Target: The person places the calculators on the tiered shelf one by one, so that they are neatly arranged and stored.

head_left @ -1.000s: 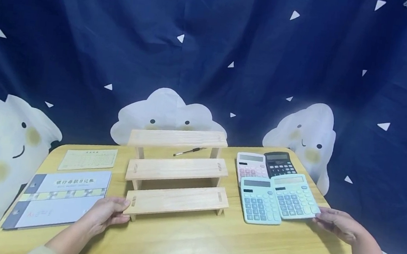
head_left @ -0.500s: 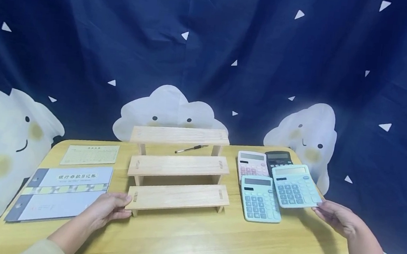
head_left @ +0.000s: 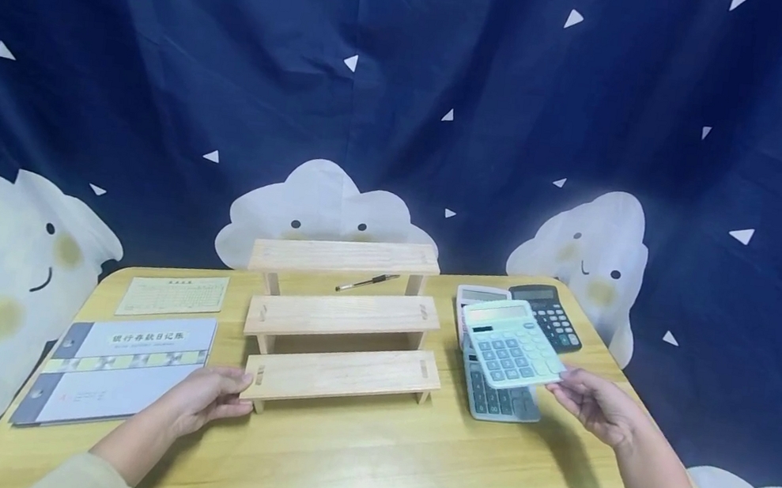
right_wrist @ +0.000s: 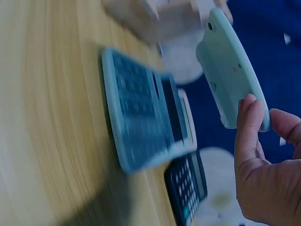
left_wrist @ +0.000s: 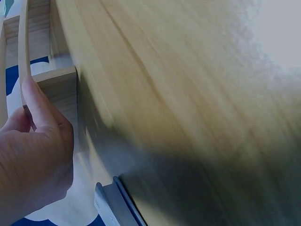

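My right hand (head_left: 595, 409) pinches a light blue calculator (head_left: 512, 344) by its lower right corner. In the right wrist view that calculator (right_wrist: 230, 70) hangs clear of the table, its back showing. Below it lies a second light blue calculator (head_left: 499, 402), partly covered in the head view. A white and pink calculator (head_left: 482, 293) is mostly hidden behind the held one, and a black calculator (head_left: 548, 316) lies to its right. With my left hand (head_left: 206, 399) I grip the left end of the lowest step of a three-step wooden shelf (head_left: 341, 374); the left wrist view shows thumb and finger around the board.
A ledger book (head_left: 123, 371) lies left of the shelf, with a printed paper slip (head_left: 174, 294) behind it. Behind the middle step is a black pen (head_left: 367, 283). The wooden table (head_left: 339, 461) ends at a dark blue curtain (head_left: 406, 102) with white clouds.
My right hand has lifted the light blue calculator off the others and carried it left, over the second light blue one. The black calculator is now uncovered. My left hand keeps its grip.
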The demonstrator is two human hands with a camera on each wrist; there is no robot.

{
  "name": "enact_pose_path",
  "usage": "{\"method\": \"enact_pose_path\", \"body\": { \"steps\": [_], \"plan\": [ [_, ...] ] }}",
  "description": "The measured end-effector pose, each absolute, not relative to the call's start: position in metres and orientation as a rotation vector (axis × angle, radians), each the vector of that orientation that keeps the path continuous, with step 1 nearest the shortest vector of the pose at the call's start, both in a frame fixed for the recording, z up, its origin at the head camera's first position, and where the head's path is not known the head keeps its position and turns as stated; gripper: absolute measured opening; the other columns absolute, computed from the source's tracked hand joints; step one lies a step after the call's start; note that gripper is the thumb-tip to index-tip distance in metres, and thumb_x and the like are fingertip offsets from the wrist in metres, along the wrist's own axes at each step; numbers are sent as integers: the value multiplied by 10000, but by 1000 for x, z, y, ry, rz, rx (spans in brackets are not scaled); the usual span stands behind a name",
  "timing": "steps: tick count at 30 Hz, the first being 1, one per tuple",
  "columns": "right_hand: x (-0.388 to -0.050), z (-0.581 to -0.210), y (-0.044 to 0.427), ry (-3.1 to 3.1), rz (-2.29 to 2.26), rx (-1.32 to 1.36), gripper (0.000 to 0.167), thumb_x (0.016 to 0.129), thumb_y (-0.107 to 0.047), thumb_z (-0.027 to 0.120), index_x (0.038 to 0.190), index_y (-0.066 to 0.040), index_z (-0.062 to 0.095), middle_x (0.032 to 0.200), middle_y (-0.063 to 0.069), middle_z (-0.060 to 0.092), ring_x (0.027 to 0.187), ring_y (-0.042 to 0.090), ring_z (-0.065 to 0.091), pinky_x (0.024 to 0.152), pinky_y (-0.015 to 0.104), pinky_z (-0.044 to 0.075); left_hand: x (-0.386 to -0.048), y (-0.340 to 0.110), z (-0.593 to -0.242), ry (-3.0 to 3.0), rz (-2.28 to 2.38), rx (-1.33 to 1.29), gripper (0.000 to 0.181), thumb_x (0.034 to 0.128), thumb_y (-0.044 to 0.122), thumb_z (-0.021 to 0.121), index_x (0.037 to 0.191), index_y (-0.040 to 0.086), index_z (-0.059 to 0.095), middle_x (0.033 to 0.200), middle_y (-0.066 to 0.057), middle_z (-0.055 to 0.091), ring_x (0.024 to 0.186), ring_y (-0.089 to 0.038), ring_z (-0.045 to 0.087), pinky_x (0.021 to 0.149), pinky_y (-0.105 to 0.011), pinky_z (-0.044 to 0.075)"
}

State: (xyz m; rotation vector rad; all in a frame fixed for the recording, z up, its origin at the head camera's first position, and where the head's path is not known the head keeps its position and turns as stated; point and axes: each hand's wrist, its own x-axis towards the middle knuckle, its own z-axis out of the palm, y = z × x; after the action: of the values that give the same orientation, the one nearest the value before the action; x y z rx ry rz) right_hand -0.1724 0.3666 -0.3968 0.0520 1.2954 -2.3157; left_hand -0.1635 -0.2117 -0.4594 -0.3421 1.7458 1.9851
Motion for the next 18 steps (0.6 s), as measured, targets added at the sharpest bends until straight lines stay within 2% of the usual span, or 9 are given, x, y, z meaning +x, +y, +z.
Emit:
{"method": "enact_pose_path", "body": {
  "steps": [11,18],
  "plan": [
    [-155,-382,322,1316,-2220,-118,373,933,78,326,1050,-28,664,1021,150,687,948,183,672,890,233,520,-162,-215,-459,1728,2009,-327,588,928,68,556,1342,-195,232,884,-81,592,723,-151,631,786,-295,582],
    [-143,-385,294,1296,-2209,-107,309,926,84,370,1041,-22,636,998,157,689,928,208,679,882,254,530,-163,-214,-460,1738,1994,-316,614,930,67,552,1362,-196,204,902,-90,573,726,-160,624,796,-301,580]
  ]
}}
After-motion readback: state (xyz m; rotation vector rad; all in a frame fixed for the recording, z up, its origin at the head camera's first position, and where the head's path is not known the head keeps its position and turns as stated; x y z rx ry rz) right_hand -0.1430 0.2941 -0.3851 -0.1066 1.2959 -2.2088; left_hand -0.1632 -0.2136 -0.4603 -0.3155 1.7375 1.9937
